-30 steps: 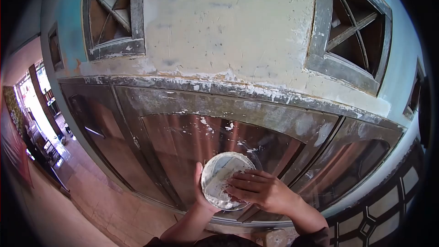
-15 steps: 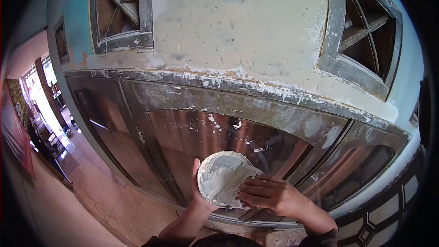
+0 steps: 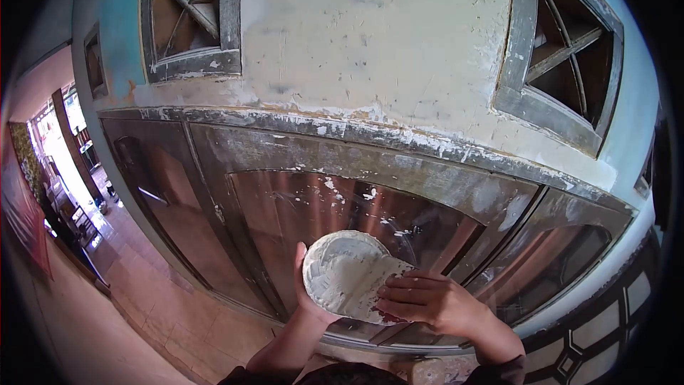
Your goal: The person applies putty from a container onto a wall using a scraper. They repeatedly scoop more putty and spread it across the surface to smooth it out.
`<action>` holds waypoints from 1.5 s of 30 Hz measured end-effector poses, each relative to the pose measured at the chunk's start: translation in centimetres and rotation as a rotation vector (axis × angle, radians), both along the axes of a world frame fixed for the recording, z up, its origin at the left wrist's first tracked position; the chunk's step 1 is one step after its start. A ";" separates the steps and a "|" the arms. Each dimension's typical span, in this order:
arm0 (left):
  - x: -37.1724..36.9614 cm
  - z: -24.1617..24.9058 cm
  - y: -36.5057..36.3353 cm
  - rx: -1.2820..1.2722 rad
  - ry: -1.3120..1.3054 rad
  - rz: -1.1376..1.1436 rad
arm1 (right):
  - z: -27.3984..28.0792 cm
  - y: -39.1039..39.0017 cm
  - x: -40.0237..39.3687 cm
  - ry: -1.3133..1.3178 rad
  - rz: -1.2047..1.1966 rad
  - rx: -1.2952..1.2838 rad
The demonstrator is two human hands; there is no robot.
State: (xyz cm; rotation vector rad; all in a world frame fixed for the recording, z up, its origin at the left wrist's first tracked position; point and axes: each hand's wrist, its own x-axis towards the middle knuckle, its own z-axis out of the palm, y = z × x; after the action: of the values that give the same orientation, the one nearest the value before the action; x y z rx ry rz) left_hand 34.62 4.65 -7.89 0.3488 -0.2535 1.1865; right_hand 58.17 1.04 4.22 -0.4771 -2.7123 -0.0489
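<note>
My left hand (image 3: pixel 311 299) is wrapped round the left side and underside of a round tub (image 3: pixel 313 251). Thick off-white putty (image 3: pixel 349 278) coats the inside of the tub. My right hand (image 3: pixel 425 303) grips a flat, putty-smeared scraper (image 3: pixel 388 317) over the tub's right side, fingers laid across it. A reddish-brown patch shows at the scraper's lower edge, while the rest is coated and hard to tell from the putty. The right thumb is hidden.
Facing me is a wooden door frame (image 3: pixel 427 146) with worn paint and glass panes (image 3: pixel 285 207) spattered white. Above it stands a patched cream wall (image 3: pixel 370 36) between two lattice vents (image 3: pixel 191 14). A tiled floor (image 3: pixel 192 328) runs to the left; a dark patterned panel (image 3: pixel 598 328) lies right.
The tub has shifted slightly up and left with my left hand. My right hand and the scraper have moved a little right and down relative to the tub, and more reddish-brown shows.
</note>
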 end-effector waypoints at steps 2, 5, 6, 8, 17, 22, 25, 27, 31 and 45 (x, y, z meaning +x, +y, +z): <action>0.1 0.1 0.1 -0.016 0.004 0.010 | -0.2 0.1 -0.2 -0.006 -0.003 -0.021; 0.2 0.2 0.1 0.015 -0.048 -0.003 | -0.1 -0.1 0.0 0.000 -0.009 -0.063; 0.2 -0.1 0.2 0.016 -0.042 0.006 | 0.1 -0.1 0.2 0.010 -0.016 -0.079; 0.5 -0.6 0.3 0.015 -0.037 0.010 | 0.1 0.4 0.5 0.144 0.028 -0.150; 2.5 -0.7 -0.3 -0.017 -0.082 -0.020 | -3.8 1.2 1.2 1.199 -0.060 -1.034; 2.7 0.1 -0.9 -0.037 -0.072 0.004 | -4.1 2.0 0.7 1.340 0.113 -1.185; 2.2 0.6 -0.9 0.005 -0.061 0.027 | -3.3 1.8 0.3 1.507 0.211 -1.371; 1.8 1.2 -1.1 -0.005 0.004 0.115 | -1.3 1.8 0.0 1.528 0.244 -1.284; 1.0 3.5 -1.0 -0.039 -0.012 0.150 | 2.1 1.4 0.0 1.620 0.357 -1.056; -6.0 14.9 0.2 0.390 0.117 0.381 | 18.6 2.8 -0.5 1.144 -0.146 0.612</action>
State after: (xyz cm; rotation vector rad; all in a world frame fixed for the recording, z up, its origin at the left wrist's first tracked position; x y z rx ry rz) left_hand 28.57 4.85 6.98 0.8338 -0.3263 1.4845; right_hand 57.65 3.82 22.81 -0.3440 -1.4368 -0.4683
